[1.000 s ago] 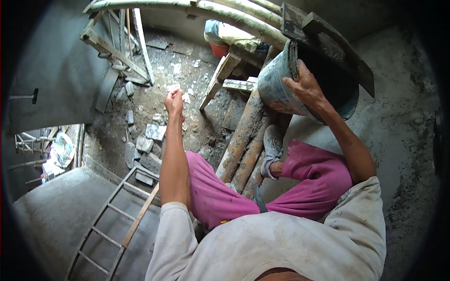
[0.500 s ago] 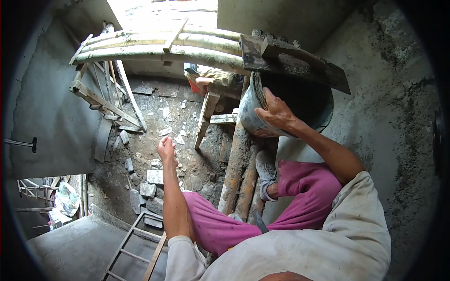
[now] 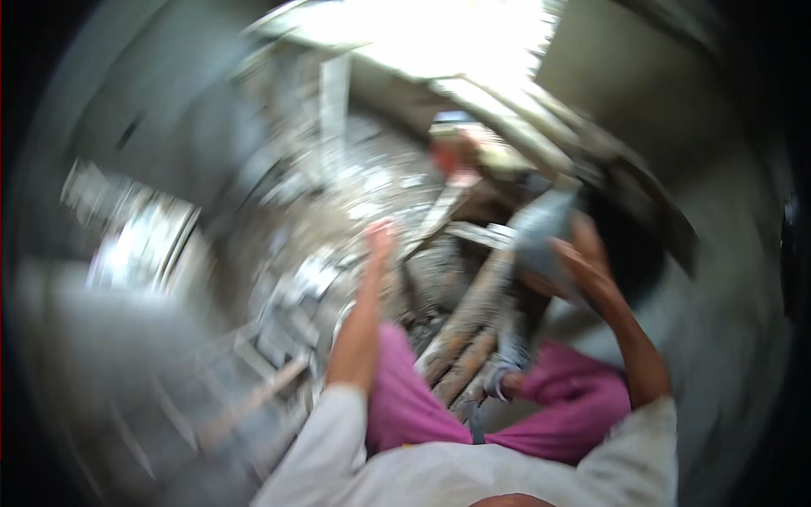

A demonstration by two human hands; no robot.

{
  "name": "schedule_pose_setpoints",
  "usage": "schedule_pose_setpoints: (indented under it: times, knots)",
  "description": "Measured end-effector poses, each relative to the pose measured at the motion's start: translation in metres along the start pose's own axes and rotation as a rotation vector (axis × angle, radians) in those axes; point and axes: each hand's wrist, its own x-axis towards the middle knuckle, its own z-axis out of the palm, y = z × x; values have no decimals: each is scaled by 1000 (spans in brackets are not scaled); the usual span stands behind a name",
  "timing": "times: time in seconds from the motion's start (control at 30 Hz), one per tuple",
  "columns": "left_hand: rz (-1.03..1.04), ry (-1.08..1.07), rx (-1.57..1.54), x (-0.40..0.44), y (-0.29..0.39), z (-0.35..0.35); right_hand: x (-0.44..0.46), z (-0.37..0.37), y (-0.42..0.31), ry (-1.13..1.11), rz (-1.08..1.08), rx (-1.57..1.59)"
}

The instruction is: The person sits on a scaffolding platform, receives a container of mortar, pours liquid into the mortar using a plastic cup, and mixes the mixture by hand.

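Note:
My right hand [image 3: 586, 260] is on the near rim of a large bucket [image 3: 545, 237], with fingers inside it and the thumb outside. The bucket lies tilted, its dark mouth toward the right. My left hand [image 3: 381, 239] is stretched out in front over the rubble floor; motion smears its fingers, and I cannot tell whether it holds anything. Below the bucket run thick muddy poles [image 3: 465, 329], with my shoe beside them. A dark board [image 3: 655, 190] lies over the top of the bucket.
Another person [image 3: 481, 148] is partly visible beyond a wooden trestle [image 3: 443, 207]. Long pale poles [image 3: 507, 118] cross behind. Broken blocks [image 3: 317, 275] lie on the floor at centre left. A ladder [image 3: 253, 397] leans at lower left. Walls stand on both sides.
The view has swung and blurred, so the scene sits turned and further right. My right hand remains on the bucket rim. My left hand is still held out in front.

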Motion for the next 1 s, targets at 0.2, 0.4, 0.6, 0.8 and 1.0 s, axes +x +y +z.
schedule_pose_setpoints:
  times: [0.2, 0.4, 0.6, 0.8, 1.0]
  knots:
    - [-299, 419, 9, -22, 77, 33, 16, 8, 7, -107, -103, 91]
    - [-183, 635, -407, -24, 111, -12, 21, 8, 21, -134, -65, 244]
    - [-165, 752, -367, -193, 150, -168, 15, 10, 11, -69, -14, 205]
    - [-1032, 518, -212, -546, 90, -210, 13, 10, 3, -141, -32, 169]
    - [-1517, 528, -928, -784, 31, -80, 20, 5, 21, -95, -54, 66]
